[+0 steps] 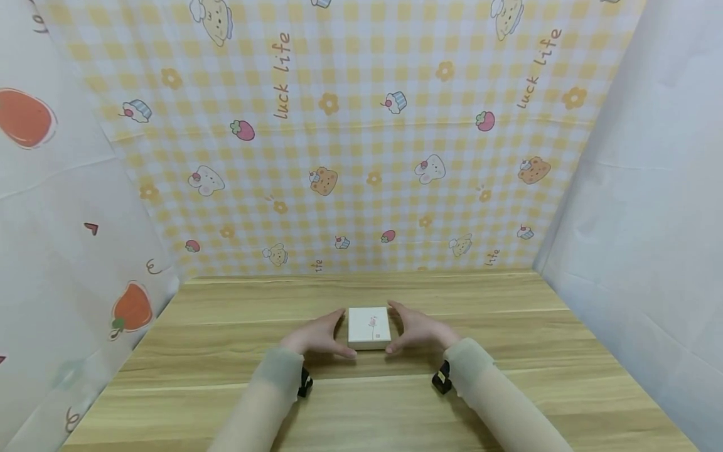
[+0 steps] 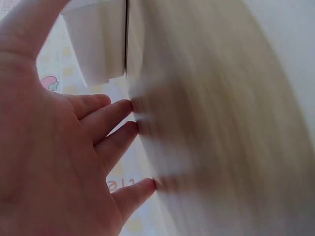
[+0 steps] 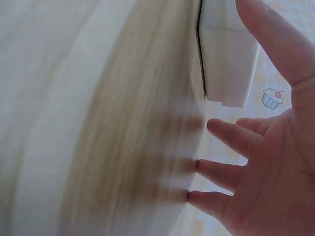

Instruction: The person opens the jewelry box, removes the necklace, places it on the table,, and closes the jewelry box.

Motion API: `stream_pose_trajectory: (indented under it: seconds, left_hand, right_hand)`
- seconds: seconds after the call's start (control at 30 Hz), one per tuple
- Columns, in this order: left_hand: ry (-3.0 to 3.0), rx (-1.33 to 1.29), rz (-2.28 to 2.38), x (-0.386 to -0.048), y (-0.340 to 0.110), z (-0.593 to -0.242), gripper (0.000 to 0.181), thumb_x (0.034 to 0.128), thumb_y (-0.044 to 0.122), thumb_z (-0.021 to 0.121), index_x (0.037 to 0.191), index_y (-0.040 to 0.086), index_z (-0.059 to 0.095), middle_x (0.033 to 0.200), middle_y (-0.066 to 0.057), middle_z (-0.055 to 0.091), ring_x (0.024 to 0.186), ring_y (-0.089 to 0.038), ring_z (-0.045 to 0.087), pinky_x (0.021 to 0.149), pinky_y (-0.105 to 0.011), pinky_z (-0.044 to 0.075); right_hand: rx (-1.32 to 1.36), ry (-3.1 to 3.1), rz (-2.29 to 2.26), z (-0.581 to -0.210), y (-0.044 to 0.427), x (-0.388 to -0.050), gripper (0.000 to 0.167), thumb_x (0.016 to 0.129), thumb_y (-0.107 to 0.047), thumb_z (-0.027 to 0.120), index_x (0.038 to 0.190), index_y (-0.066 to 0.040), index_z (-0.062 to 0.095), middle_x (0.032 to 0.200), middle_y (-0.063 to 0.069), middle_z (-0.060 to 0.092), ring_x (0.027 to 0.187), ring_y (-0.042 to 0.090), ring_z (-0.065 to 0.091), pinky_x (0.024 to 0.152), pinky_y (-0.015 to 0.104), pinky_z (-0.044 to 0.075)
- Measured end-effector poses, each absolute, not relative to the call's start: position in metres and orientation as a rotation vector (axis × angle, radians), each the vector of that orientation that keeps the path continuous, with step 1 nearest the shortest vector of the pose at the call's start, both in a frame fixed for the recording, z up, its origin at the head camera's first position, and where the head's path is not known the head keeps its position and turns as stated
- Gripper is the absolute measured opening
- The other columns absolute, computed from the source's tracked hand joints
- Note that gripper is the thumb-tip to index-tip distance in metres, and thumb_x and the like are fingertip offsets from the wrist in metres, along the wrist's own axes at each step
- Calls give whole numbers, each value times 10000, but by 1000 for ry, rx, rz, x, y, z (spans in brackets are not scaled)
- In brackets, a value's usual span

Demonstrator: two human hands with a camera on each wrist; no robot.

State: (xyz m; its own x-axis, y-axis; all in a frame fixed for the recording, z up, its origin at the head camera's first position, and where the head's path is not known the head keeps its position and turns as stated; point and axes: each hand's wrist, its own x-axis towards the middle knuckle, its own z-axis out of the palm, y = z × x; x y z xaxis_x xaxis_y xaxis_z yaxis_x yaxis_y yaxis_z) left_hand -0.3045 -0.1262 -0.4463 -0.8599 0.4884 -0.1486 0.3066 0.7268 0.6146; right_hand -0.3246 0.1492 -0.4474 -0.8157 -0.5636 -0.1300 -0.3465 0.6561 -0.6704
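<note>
A small white square box (image 1: 361, 323) with a pink flower print on its lid lies on the wooden table. My left hand (image 1: 319, 336) is just left of it, thumb and fingers spread apart, with a gap to the box. On the other side my right hand (image 1: 418, 329) mirrors it, also spread and apart from the box. In the left wrist view the box's side (image 2: 96, 42) shows beyond the thumb, and the fingertips reach down to the table. The right wrist view has the box's side (image 3: 229, 64) past the fingers, with nothing in the palm.
The wooden table (image 1: 361, 408) runs back to a yellow checked cloth (image 1: 361, 144) with printed cartoons. White cloths stand at the left (image 1: 56, 251) and right (image 1: 649, 188). Black wrist cameras are strapped under both sleeves.
</note>
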Motion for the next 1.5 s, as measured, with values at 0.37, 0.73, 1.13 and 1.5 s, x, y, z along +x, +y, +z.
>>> stream_pose_trajectory:
  seconds: [0.37, 0.73, 1.13, 1.5]
  left_hand:
    - [2719, 589, 727, -308, -119, -449, 1119, 667, 474, 856, 1488, -26, 283, 1507, -197, 350, 1371, -385, 329, 1085, -606, 229]
    - [2759, 598, 715, -313, -119, -450, 1019, 666, 453, 855, 1463, 45, 369, 1502, -152, 378, 1370, -380, 320, 1063, -662, 168]
    - [2779, 552, 764, -308, -119, -450, 1006, 634, 427, 870, 1450, 63, 407, 1508, -147, 371, 1380, -364, 310, 1066, -653, 167]
    - [2799, 555, 760, -312, -122, -459, 1016, 643, 473, 842, 1471, 86, 398, 1524, -121, 351, 1390, -354, 288, 1061, -651, 155]
  right_hand:
    - [-724, 2573, -903, -451, 141, -329, 1160, 674, -386, 881, 1545, -75, 179, 1550, 162, 280, 1414, 359, 239, 1119, 526, 219]
    - [-706, 2618, -885, -449, 138, -332, 1089, 666, -363, 889, 1498, -31, 270, 1458, 204, 404, 1332, 348, 385, 1068, 509, 320]
    - [-730, 2616, -916, -449, 135, -331, 1063, 659, -336, 895, 1477, -8, 301, 1443, 201, 424, 1320, 350, 401, 1068, 504, 323]
    - [-644, 2577, -960, -447, 136, -331, 1043, 636, -314, 909, 1471, -66, 334, 1465, 170, 409, 1335, 354, 376, 1062, 544, 305]
